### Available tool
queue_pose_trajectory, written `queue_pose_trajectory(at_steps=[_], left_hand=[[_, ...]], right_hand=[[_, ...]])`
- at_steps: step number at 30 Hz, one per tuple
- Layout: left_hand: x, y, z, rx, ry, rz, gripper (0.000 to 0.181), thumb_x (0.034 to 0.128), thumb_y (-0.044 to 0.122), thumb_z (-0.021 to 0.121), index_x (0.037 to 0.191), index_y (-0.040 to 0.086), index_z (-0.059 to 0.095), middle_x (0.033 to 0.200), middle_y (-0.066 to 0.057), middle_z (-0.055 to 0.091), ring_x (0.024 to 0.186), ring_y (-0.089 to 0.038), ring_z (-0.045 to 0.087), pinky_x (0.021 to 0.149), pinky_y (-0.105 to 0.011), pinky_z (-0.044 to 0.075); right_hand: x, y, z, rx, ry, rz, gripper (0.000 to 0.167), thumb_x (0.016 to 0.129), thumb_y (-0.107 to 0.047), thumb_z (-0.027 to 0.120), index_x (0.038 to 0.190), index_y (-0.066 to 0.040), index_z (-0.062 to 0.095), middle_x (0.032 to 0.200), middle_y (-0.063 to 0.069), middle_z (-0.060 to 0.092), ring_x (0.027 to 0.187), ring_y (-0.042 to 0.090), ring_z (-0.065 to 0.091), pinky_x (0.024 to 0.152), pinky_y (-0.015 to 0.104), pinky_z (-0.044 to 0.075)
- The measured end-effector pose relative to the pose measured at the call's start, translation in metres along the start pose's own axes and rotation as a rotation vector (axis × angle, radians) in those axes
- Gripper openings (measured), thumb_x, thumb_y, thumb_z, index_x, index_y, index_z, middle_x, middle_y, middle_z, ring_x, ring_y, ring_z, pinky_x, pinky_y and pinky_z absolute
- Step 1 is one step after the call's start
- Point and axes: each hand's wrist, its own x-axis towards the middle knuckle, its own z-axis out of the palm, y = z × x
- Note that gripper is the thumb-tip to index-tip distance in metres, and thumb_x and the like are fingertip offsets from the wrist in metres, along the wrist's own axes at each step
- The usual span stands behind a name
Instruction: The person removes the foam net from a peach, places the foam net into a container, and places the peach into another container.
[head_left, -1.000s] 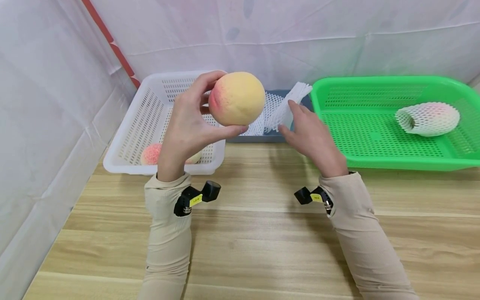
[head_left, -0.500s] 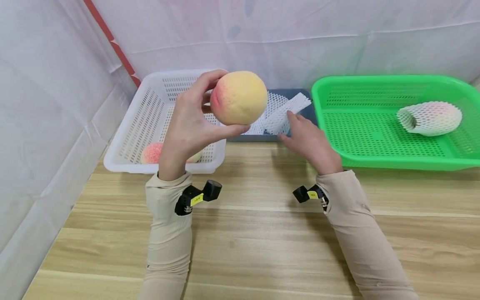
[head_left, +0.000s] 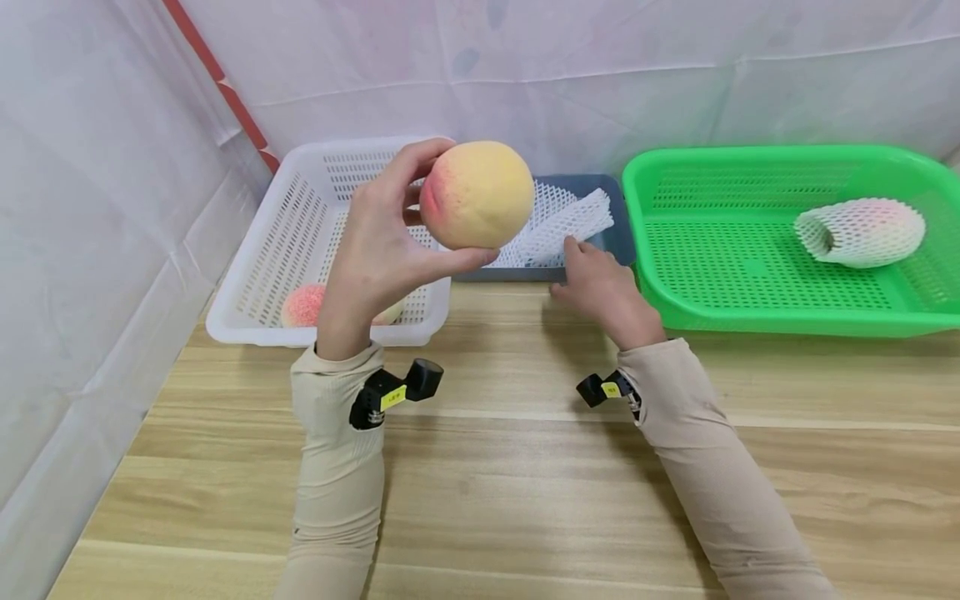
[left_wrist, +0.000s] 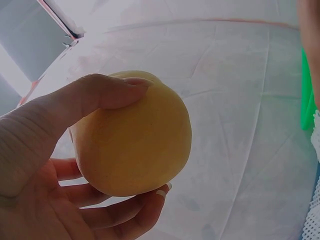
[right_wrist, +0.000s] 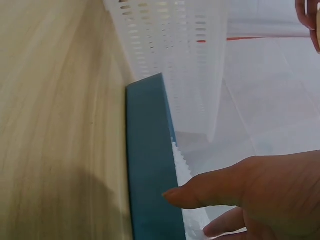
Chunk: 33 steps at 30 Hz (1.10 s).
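Note:
My left hand (head_left: 375, 242) grips a yellow peach (head_left: 480, 196) with a pink blush, raised above the baskets. In the left wrist view the thumb lies over the peach (left_wrist: 135, 140) and the fingers curl under it. My right hand (head_left: 603, 292) is at the front edge of a blue-grey tray (head_left: 622, 225), thumb and index finger apart. Its fingertips are by a white foam net sleeve (head_left: 573, 225) lying in the tray; whether they touch it is unclear. In the right wrist view the thumb of the right hand (right_wrist: 250, 190) crosses the tray's outer wall (right_wrist: 152, 155).
At left, a white basket (head_left: 247, 250) holds a pink peach (head_left: 303, 306) and another fruit (head_left: 390, 314) partly behind my wrist. A green basket (head_left: 757, 321) stands at right with a net-wrapped peach (head_left: 877, 233) inside. A white cloth (head_left: 570, 50) hangs behind the wooden table (head_left: 480, 483).
My right hand has drawn back toward the tray's front edge and slightly left. The foam net sleeve has dropped from a raised slant to lie lower in the tray. The left hand barely moves.

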Motion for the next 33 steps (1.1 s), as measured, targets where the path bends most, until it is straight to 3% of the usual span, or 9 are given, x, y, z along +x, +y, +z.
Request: queue_pose_trajectory(at_steps=[7, 18, 29, 33], left_hand=[[0.000, -0.001, 0.000, -0.010, 0.002, -0.001, 0.077, 0.0587, 0.015, 0.092, 0.126, 0.006, 0.057, 0.118, 0.002, 0.064, 0.108, -0.002, 0.054, 0.079, -0.027, 0.054], [0.000, -0.001, 0.000, 0.004, 0.000, -0.008, 0.077, 0.0588, 0.016, 0.092, 0.126, 0.006, 0.056, 0.118, 0.002, 0.064, 0.107, -0.002, 0.054, 0.079, -0.026, 0.054], [-0.001, -0.002, -0.003, 0.017, 0.000, -0.024, 0.078, 0.0584, 0.014, 0.092, 0.127, 0.007, 0.056, 0.118, 0.002, 0.063, 0.107, -0.002, 0.054, 0.080, -0.025, 0.053], [0.000, -0.002, -0.004, 0.021, 0.002, -0.029, 0.078, 0.0581, 0.014, 0.092, 0.127, 0.007, 0.056, 0.118, 0.002, 0.063, 0.107, -0.002, 0.054, 0.079, -0.026, 0.054]], right_hand=[[0.003, 0.002, 0.007, -0.035, -0.010, 0.029, 0.054, 0.090, -0.025, 0.059, 0.128, 0.007, 0.040, 0.128, 0.029, 0.048, 0.112, 0.049, 0.048, 0.082, 0.062, 0.046], [0.006, 0.006, 0.015, -0.081, 0.003, 0.059, 0.049, 0.092, -0.026, 0.058, 0.125, 0.008, 0.044, 0.124, 0.031, 0.049, 0.112, 0.050, 0.044, 0.084, 0.063, 0.045], [0.002, -0.002, 0.014, -0.113, 0.077, 0.089, 0.039, 0.090, -0.026, 0.060, 0.104, 0.009, 0.054, 0.118, 0.032, 0.038, 0.109, 0.049, 0.040, 0.077, 0.059, 0.048], [0.000, -0.005, 0.014, -0.124, 0.090, 0.078, 0.038, 0.090, -0.026, 0.060, 0.104, 0.009, 0.055, 0.117, 0.032, 0.040, 0.109, 0.050, 0.041, 0.081, 0.061, 0.046]])
